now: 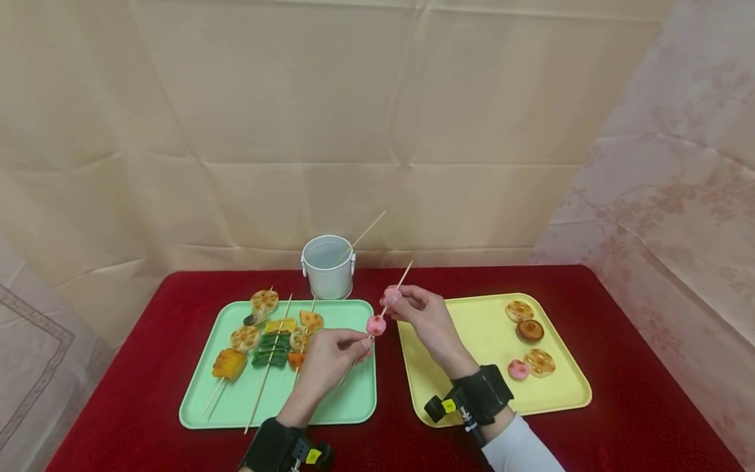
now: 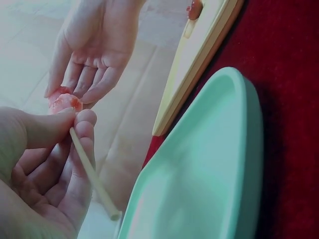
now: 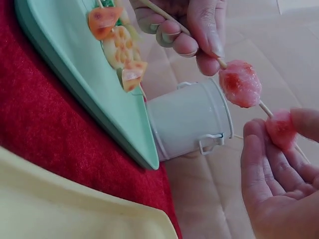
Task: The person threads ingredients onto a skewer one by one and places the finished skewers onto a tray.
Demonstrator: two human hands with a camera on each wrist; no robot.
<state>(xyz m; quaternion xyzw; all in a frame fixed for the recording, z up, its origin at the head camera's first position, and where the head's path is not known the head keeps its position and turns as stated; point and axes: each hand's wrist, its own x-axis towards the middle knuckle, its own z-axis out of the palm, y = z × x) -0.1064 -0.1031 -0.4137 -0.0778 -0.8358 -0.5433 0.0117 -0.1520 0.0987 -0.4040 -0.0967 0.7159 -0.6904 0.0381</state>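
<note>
My left hand (image 1: 331, 362) pinches a thin wooden skewer (image 2: 94, 174) between thumb and fingers, over the green tray's right side. Just above that grip, a pink ball with red patches (image 3: 240, 83) is threaded on the stick. Higher up, my right hand (image 1: 429, 322) pinches a second pink ball (image 3: 281, 130) between thumb and fingertips; the skewer's tip sticks out beyond it. A short gap of bare stick shows between the two balls. The skewer is held tilted, its upper end leaning right in the head view.
The green tray (image 1: 194, 400) bears several loaded skewers of toy-like food. On the yellow tray (image 1: 466, 328) lie another pink ball (image 1: 518, 370), a brown mushroom-like cap (image 1: 530, 330) and browned round slices (image 1: 539, 362). Behind stands a white bucket (image 1: 330, 278) with a bare skewer (image 1: 368, 229) leaning in it.
</note>
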